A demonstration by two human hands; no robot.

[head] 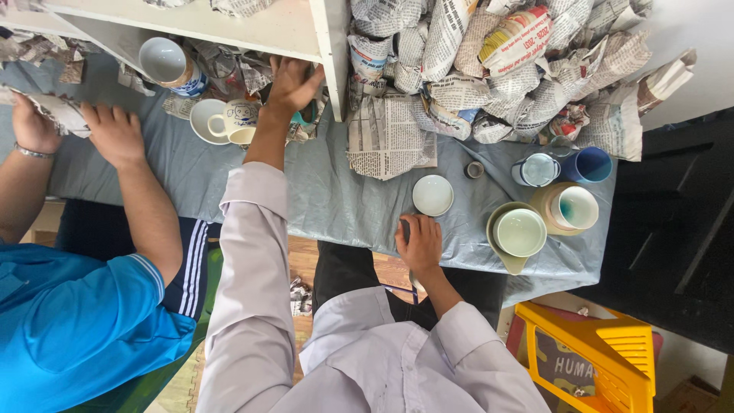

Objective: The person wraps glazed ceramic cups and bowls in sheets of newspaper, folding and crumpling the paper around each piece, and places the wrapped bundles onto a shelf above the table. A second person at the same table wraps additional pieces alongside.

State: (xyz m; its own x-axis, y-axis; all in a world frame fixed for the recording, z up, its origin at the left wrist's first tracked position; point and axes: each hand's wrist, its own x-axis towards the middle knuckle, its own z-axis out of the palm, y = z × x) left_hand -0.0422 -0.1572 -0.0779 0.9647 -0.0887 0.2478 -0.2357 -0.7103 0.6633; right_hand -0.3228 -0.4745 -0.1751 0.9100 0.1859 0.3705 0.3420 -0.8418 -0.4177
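Seen from the head camera, the person's left hand (pixel 294 80) reaches far across the grey-covered counter (pixel 321 191) and under the white shelf (pixel 306 30), fingers spread over a dark thing beside crumpled newspaper; whether it grips it cannot be told. Just beside that hand, toward the person, stands one cream mug (pixel 238 121) upright on a white saucer (pixel 205 121), its handle pointing away from the shelf post. A white cup (pixel 163 60) lies tipped under the shelf, mouth facing the camera.

The right hand (pixel 419 243) rests at the counter's near edge, fingers curled around a small dark thing whose shape is hidden. Just beyond it lies one small white plate (pixel 433 194), flat. Further from the shelf post stand a pale green bowl (pixel 520 232), a teal-lined cup (pixel 573 208), a blue cup (pixel 590 164) and a lidded jar (pixel 537 169).

A co-worker's two hands (pixel 115 134) hold a newspaper bundle (pixel 57 111).
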